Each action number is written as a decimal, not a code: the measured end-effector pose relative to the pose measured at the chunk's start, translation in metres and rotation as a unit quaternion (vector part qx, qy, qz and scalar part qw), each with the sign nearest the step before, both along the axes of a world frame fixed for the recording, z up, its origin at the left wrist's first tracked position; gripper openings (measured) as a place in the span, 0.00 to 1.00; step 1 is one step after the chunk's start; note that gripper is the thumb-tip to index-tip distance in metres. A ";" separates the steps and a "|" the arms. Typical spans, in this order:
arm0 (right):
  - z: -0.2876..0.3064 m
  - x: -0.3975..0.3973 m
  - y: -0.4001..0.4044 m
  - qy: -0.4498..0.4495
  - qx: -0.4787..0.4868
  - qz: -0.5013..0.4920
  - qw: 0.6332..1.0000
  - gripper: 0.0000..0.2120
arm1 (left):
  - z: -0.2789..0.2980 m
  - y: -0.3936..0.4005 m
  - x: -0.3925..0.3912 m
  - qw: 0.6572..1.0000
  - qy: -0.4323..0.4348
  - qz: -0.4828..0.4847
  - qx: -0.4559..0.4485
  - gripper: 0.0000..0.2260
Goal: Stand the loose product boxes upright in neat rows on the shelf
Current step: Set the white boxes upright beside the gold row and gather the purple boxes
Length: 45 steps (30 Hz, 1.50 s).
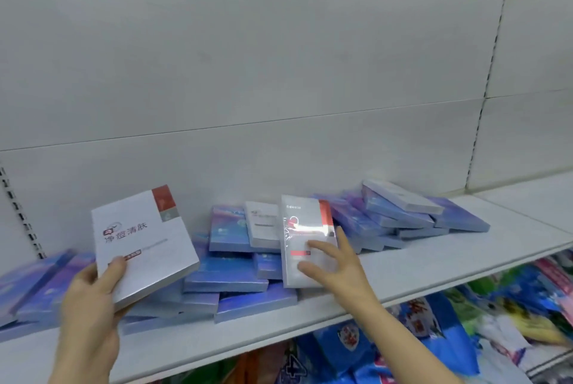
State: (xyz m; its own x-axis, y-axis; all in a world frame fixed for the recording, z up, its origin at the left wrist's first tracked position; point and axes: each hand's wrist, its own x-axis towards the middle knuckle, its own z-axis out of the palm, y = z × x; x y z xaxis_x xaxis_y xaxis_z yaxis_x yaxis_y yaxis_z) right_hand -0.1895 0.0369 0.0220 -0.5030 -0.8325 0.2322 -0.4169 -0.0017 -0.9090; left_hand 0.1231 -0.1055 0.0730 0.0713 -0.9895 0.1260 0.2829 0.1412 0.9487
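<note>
While our left hand [90,300] grips a white box [142,244] at seven o'clock, thumb curled over its face and lifted off the heap, our right hand [335,262] lies with fingers spread on an upright wrapped box [305,237] at centre. Blue boxes [235,278] sprawl flat between them, near the shelf [434,272] front lip. Another flat pile [400,213] sits at two o'clock. Bare board stretches rightward; the back panel [248,58] rises behind.
</note>
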 end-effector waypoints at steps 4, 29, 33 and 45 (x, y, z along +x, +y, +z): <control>0.005 -0.011 -0.017 -0.049 0.053 -0.080 0.994 0.32 | -0.009 0.002 -0.009 1.000 0.005 0.013 0.000 0.15; 0.029 0.131 0.014 -0.222 -0.176 -0.026 0.959 0.28 | -0.010 0.061 0.068 0.991 0.097 0.005 -0.095 0.26; 0.035 0.187 0.004 -0.231 -0.186 -0.027 0.955 0.27 | -0.007 0.055 0.123 0.990 0.097 0.004 -0.104 0.26; 0.036 0.363 -0.027 -0.247 -0.195 -0.017 0.949 0.26 | -0.019 0.033 0.287 0.994 0.045 -0.033 -0.092 0.26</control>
